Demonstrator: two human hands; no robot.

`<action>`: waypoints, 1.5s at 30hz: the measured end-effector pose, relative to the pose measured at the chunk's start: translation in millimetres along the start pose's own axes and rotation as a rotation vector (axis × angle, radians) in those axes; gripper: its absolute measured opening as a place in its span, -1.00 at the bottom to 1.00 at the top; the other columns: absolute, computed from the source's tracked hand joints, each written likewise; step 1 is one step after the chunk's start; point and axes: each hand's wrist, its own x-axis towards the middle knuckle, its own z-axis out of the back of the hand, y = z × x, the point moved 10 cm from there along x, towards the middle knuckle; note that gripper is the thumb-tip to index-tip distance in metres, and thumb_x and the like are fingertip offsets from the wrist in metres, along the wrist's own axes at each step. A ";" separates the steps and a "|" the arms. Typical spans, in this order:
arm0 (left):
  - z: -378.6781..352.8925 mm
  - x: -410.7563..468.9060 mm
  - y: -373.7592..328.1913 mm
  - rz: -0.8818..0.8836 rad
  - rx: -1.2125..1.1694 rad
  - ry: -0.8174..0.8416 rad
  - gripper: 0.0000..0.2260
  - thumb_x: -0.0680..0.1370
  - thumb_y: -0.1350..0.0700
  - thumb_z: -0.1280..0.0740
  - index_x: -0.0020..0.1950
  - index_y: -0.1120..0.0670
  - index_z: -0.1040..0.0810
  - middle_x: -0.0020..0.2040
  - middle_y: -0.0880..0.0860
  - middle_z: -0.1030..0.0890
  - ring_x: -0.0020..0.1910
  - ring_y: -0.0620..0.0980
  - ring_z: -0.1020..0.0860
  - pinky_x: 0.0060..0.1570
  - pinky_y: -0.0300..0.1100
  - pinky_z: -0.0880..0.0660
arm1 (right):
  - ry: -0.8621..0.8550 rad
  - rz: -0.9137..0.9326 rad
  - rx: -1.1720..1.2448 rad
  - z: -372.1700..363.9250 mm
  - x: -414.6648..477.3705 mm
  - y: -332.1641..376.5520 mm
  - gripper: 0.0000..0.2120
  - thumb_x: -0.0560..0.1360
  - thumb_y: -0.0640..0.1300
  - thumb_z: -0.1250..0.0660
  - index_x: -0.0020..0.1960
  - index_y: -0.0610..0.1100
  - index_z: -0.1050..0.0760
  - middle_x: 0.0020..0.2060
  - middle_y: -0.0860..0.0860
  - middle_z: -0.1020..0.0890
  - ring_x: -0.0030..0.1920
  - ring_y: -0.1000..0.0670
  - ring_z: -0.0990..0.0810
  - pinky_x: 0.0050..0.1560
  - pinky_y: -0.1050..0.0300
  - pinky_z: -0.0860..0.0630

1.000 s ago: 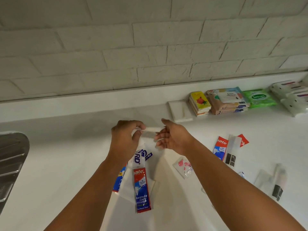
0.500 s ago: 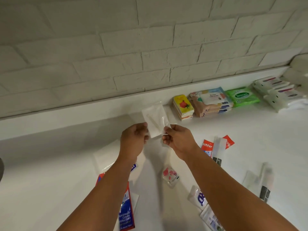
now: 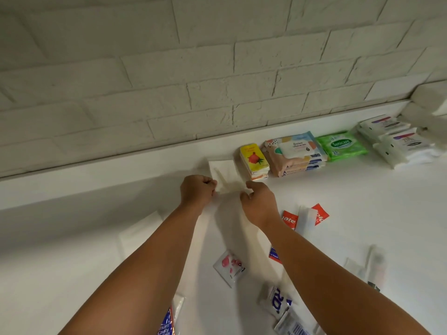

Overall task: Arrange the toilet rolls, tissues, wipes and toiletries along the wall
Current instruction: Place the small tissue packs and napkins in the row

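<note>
While the left hand [image 3: 197, 191] and right hand [image 3: 260, 205] pinch the white packet [image 3: 223, 171] in curled fingers [image 3: 211, 183], it sits by the wall [image 3: 217, 93], just beside the yellow tissue pack [image 3: 254, 160]; placement step, apparently; next: square it to the row, then release.

Counted two hands, left hand [image 3: 197, 191] and right hand [image 3: 258, 201]. One clear pouch [image 3: 225, 172], one green Sanicare wipes pack [image 3: 341, 146], one pink-print sachet [image 3: 229, 268]. One yellow tissue stack [image 3: 254, 159], one pastel wipes stack [image 3: 295, 151]; packs per stack were unclear. Colgate toothpaste packs [image 3: 288, 220]: at least two.
</note>
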 end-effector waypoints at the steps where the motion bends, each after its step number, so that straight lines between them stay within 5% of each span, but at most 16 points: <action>1: -2.8 3.1 1.4 0.006 0.020 0.009 -0.73 0.51 0.12 -0.46 -0.40 0.05 -0.61 -0.47 0.01 -0.60 -0.41 0.02 -0.58 -0.11 -0.01 -0.64 | 0.012 0.014 -0.029 -0.8 -0.2 2.2 -0.58 0.58 -0.15 -0.25 0.42 -0.18 -0.40 0.36 -0.12 -0.50 0.33 -0.14 -0.49 0.39 0.02 -0.39; 12: -11.3 21.5 13.2 0.033 0.139 -0.044 -0.79 0.41 -0.03 -0.50 -0.33 0.08 -0.71 -0.39 0.03 -0.68 -0.27 0.07 -0.70 -0.10 -0.03 -0.66 | 0.077 0.056 -0.192 -8.2 8.0 9.5 -0.67 0.58 -0.16 -0.19 0.30 -0.25 -0.47 0.28 -0.18 -0.51 0.26 -0.18 -0.49 0.28 0.08 -0.40; 20: 5.4 -1.8 -3.6 -0.010 0.198 -0.061 -0.73 0.51 -0.04 -0.42 -0.26 0.11 -0.70 -0.30 0.07 -0.69 -0.17 0.09 -0.67 -0.08 -0.14 -0.59 | 0.045 0.101 -0.252 -6.8 1.4 15.3 -0.60 0.57 -0.10 -0.25 0.38 -0.18 -0.42 0.32 -0.14 -0.48 0.30 -0.14 -0.46 0.28 0.11 -0.40; 31: 90.8 -69.1 -1.8 -0.234 0.288 -0.067 -0.93 0.60 0.04 -0.35 0.01 -0.05 -0.63 -0.12 -0.15 -0.61 -0.22 -0.29 -0.51 -0.12 -0.35 -0.36 | 0.091 0.309 -0.118 -51.5 -48.3 68.4 -0.69 0.51 -0.04 -0.36 0.23 -0.06 -0.55 0.18 -0.03 -0.56 0.18 -0.07 -0.53 0.24 0.06 -0.47; 38: 142.7 -76.8 50.6 -0.243 0.540 -0.038 -0.73 0.52 0.04 -0.45 0.22 -0.01 -0.63 0.22 0.01 -0.61 0.18 0.07 -0.55 0.21 -0.13 -0.43 | 0.235 0.358 -0.204 -101.7 -67.7 95.0 -0.69 0.54 -0.01 -0.32 0.26 -0.07 -0.54 0.18 0.00 -0.58 0.16 -0.01 -0.55 0.19 0.21 -0.43; 45: 160.4 -74.6 84.6 -0.135 0.857 0.073 -0.37 0.51 -0.17 -0.40 0.52 -0.09 -0.28 0.46 0.01 -0.39 0.36 0.11 -0.39 0.29 0.01 -0.36 | 0.299 0.326 -0.318 -146.0 -70.5 106.8 -0.61 0.53 -0.01 -0.32 0.32 -0.10 -0.50 0.24 -0.04 -0.56 0.23 -0.05 -0.53 0.27 0.16 -0.42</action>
